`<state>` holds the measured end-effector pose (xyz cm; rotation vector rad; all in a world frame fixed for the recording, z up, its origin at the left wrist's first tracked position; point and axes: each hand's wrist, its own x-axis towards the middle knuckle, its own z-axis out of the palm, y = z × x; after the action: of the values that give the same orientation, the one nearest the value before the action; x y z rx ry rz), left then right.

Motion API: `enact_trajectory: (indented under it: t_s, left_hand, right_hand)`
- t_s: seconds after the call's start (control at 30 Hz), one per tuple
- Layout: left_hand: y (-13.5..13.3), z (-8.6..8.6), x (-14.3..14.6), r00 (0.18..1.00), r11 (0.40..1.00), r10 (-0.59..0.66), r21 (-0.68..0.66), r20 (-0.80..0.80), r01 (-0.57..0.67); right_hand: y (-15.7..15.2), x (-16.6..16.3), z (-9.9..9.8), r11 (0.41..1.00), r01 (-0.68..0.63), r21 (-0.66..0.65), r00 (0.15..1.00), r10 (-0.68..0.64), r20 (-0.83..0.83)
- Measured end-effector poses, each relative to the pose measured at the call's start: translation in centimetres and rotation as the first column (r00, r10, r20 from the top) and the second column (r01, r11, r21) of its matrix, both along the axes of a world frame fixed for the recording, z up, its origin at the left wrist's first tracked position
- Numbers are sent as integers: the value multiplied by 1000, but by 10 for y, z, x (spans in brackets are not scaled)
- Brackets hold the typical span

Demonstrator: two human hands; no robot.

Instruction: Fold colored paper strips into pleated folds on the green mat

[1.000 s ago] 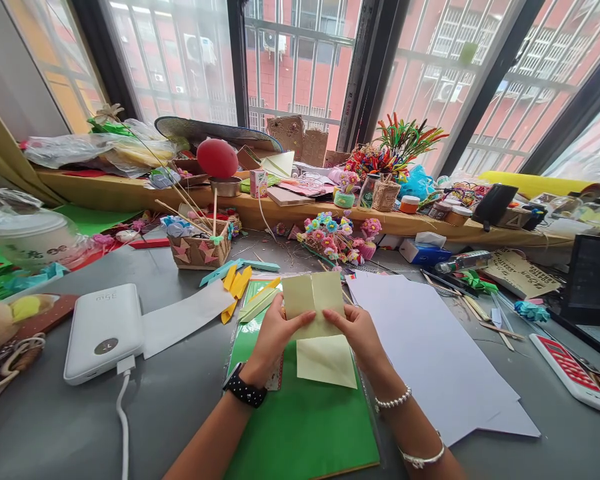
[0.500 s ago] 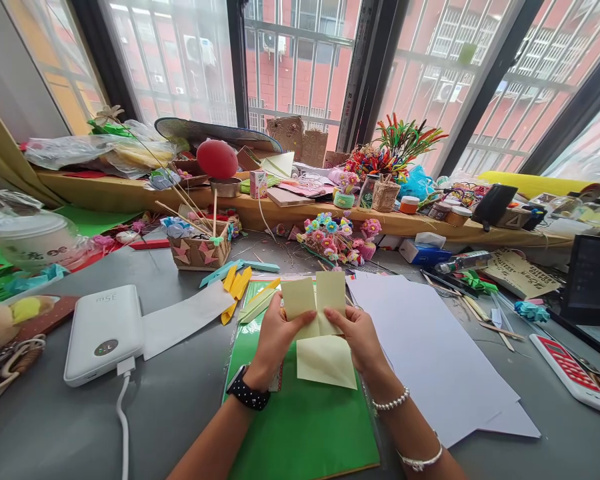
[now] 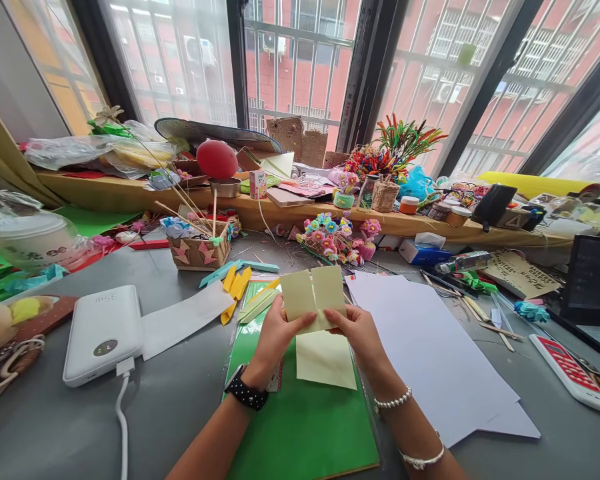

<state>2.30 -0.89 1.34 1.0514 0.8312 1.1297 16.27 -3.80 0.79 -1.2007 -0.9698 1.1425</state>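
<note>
Between my two hands is a pale yellow sheet of paper point(image 3: 300, 293), split down the middle from its far edge, the halves still meeting near my thumbs. My left hand point(image 3: 275, 335) is closed on the left half, thumb on top. The right half is pinched by my right hand point(image 3: 359, 331), its thumb close to the lower end of the split. Just below, another pale yellow paper point(image 3: 326, 363) lies on a green sheet point(image 3: 305, 427), partly covered by the held one. Folded yellow-green strips point(image 3: 258, 305) rest at the green sheet's far left corner.
White paper sheets point(image 3: 425, 353) lie on the right, with a red-and-white calculator point(image 3: 575, 373) beyond. On the left are a cabled white power bank point(image 3: 103, 333) and a grey-white strip point(image 3: 190, 319). A decorated box with sticks point(image 3: 200, 247) and crocheted flowers point(image 3: 327, 237) stand behind.
The split in the held paper has narrowed at its lower part and the two halves now tilt and sit nearer each other. Both hands stay nearly in place.
</note>
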Motion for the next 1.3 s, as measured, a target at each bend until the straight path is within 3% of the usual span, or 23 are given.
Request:
enact_trajectory:
  t_s: [0.23, 0.5, 0.7, 1.03, 1.1, 1.17, 1.23, 1.3]
  left_hand:
    - [-1, 0, 1, 999, 1000, 22, 7, 39, -22]
    - [1, -1, -2, 999, 1000, 0, 26, 32, -1]
    - [-1, 0, 2, 998, 999, 27, 45, 56, -30]
    - [-1, -4, 0, 996, 991, 66, 117, -51, -60]
    - [-1, -4, -1, 967, 942, 207, 298, -145, -157]
    - [-2, -3, -2, 887, 802, 379, 571, -262, -174]
    - [-2, -2, -5, 794, 637, 485, 770, -367, -33]
    - [-2, -2, -7, 731, 527, 526, 841, -434, 121]
  right_hand:
    - [0, -3, 0, 1000, 19, -21, 996, -20, -81]
    - [-2, 0, 4, 999, -28, -31, 1000, 28, 3]
    - [-2, -3, 4, 997, -33, -72, 992, 25, -120]
    - [-2, -1, 3, 997, 41, -59, 992, -47, -114]
    - [-2, 1, 3, 995, 88, -41, 991, -91, -96]
    - [-2, 3, 4, 994, 108, -24, 991, -109, -74]
    - [-1, 3, 4, 995, 102, -11, 993, -103, -59]
    - [-2, 3, 5, 997, 78, -6, 996, -78, -49]
